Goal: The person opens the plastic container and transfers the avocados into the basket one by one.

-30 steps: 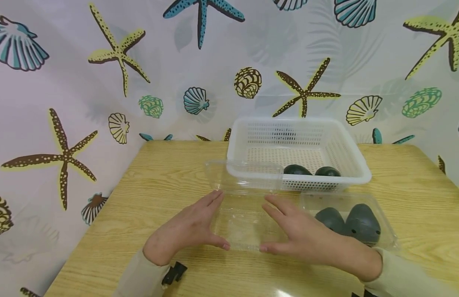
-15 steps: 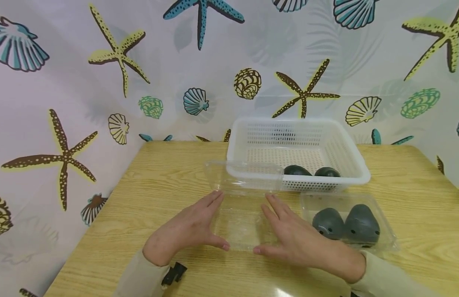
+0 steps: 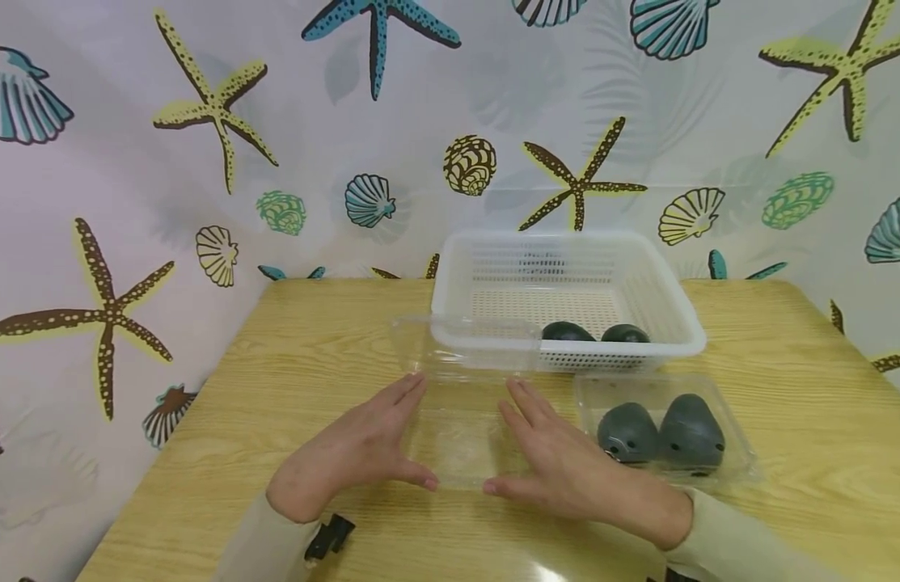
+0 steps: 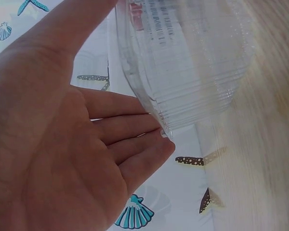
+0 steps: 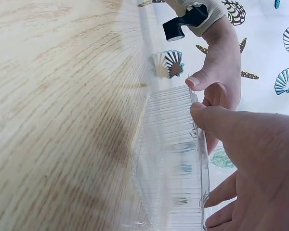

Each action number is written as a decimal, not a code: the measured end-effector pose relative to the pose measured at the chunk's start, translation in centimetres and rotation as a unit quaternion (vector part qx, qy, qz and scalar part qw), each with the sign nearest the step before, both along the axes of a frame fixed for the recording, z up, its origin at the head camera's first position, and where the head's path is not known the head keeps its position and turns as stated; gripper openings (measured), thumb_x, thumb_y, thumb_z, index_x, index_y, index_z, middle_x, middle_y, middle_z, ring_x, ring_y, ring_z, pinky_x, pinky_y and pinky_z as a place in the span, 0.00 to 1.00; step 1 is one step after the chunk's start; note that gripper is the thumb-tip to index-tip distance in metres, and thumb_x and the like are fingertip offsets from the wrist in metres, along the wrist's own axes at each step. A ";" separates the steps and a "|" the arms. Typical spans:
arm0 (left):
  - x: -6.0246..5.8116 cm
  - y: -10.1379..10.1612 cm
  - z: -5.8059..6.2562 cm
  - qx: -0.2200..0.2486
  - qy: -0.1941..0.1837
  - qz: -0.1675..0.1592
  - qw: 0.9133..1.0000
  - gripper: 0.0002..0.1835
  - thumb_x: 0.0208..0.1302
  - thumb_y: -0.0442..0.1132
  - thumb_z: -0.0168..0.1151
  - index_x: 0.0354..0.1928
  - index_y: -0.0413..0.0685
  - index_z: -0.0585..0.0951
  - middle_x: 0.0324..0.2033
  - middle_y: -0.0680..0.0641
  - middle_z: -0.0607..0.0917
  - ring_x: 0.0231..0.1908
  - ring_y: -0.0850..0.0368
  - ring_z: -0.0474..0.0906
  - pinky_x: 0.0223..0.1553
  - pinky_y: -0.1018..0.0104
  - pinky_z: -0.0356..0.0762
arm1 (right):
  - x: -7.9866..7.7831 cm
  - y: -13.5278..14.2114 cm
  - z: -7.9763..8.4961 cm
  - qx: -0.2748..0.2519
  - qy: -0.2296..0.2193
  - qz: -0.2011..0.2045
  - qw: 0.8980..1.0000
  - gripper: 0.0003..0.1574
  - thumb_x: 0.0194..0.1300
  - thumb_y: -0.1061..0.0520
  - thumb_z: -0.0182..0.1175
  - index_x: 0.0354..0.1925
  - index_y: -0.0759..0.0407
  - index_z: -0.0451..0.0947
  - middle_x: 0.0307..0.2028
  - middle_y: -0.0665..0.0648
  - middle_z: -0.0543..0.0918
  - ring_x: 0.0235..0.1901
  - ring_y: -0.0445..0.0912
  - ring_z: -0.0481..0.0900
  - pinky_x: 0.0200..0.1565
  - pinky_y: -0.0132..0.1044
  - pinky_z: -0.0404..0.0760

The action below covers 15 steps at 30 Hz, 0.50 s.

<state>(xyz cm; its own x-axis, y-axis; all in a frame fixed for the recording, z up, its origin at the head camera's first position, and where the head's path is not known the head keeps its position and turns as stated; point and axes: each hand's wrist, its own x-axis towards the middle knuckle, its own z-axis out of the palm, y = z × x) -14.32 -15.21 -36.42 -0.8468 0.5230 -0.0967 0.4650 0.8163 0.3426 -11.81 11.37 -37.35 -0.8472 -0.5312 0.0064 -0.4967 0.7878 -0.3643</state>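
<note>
A clear plastic clamshell box (image 3: 460, 449) rests on the wooden table in front of me, its lid (image 3: 467, 347) raised and leaning back toward the basket. My left hand (image 3: 362, 444) spans the box's left side, thumb at the near corner and long fingers along the far edge. On the opposite side my right hand (image 3: 566, 465) does the same, thumb tip at the near rim. The left wrist view shows the fingertips of the left hand (image 4: 86, 144) right at the rim of the ribbed box (image 4: 192, 72). In the right wrist view, both thumbs lie near the box's rim (image 5: 200, 144).
Behind stands a white perforated basket (image 3: 675, 323) with two dark green, avocado-like fruits (image 3: 566, 331) visible inside. To the right, another clear box (image 3: 737, 444) contains two dark pear-shaped fruits (image 3: 690, 432). A patterned cloth (image 3: 304, 162) hangs behind the table (image 3: 311, 331).
My right hand has shifted slightly left along the box's near edge, while the left hand and box have kept their places. The head view has turned a little to the right.
</note>
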 end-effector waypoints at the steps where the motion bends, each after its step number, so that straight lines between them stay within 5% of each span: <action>1: 0.0 -0.1 0.0 -0.001 -0.001 0.003 1.000 0.68 0.42 0.66 0.75 0.77 0.39 0.51 0.77 0.38 0.52 0.76 0.45 0.52 0.74 0.49 0.59 | 0.0 -0.1 0.0 0.000 -0.001 -0.001 1.000 0.60 0.60 0.30 0.64 0.72 0.69 0.59 0.78 0.66 0.47 0.77 0.61 0.46 0.67 0.61 0.68; 15: -0.1 -1.5 0.1 0.005 -0.010 0.008 1.000 0.67 0.43 0.65 0.76 0.76 0.36 0.53 0.77 0.36 0.53 0.76 0.42 0.51 0.74 0.47 0.57 | -0.4 -1.7 -0.3 -0.002 0.007 0.003 1.000 0.61 0.58 0.30 0.65 0.71 0.71 0.60 0.78 0.67 0.47 0.77 0.61 0.46 0.69 0.59 0.67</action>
